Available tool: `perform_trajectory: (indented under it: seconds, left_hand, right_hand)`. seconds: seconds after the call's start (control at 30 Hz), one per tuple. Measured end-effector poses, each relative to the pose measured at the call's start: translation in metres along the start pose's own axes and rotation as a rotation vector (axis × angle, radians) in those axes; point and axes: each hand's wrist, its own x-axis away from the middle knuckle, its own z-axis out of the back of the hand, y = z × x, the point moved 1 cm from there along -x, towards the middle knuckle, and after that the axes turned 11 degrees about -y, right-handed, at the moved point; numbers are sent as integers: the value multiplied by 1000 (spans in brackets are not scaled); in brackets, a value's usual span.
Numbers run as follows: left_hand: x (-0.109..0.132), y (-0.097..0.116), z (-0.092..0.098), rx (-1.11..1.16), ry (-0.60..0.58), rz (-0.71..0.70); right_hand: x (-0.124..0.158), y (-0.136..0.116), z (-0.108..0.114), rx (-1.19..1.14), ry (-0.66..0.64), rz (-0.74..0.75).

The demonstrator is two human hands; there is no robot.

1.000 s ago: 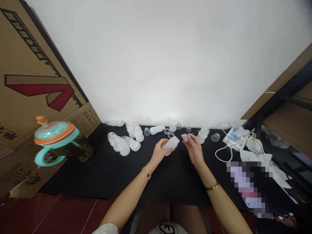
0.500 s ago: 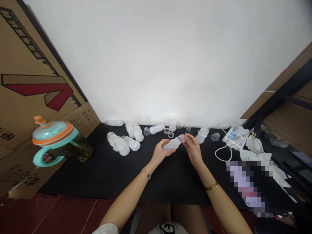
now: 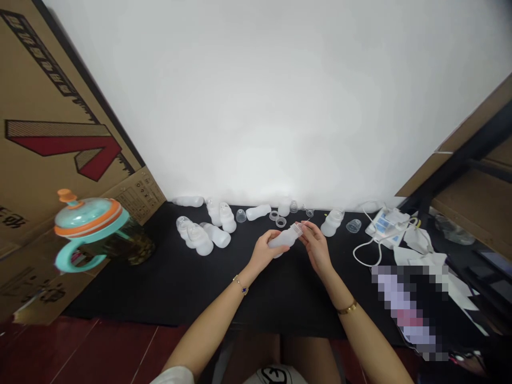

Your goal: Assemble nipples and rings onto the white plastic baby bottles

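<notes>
head view: near the front right corner of the black bench (image 3: 168, 298), a flat thing (image 3: 406, 309) lies, too pixelated to name. farther in, about midway between the side edges, the left hand (image 3: 265, 252) has its fingers wrapped round a white bottle (image 3: 282, 238), tilted with its neck up and to the right. the right hand (image 3: 317, 247) has its fingers pinched narrow on a clear top (image 3: 296, 229) at that neck; whether it is seated cannot be told. a lidded jug (image 3: 104, 230) stands by the left edge, and white papers (image 3: 420, 257) lie toward the right edge. beyond the hands, toward the left, capped bottles (image 3: 201, 241) stand close together beside a lying bottle (image 3: 219, 237). nearer the back edge, an upright bottle (image 3: 330, 224) is on the right with a clear cap (image 3: 353, 226) beside it, and two clear rings (image 3: 281, 218) lie behind the held bottle
</notes>
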Motion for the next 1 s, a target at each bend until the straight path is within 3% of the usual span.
perform_trajectory:
  seconds: [1.0]
  left_hand:
    - [-2,0,-2,173,-33,58]
  right_hand:
    - [0,2,4,-2,-51,-11]
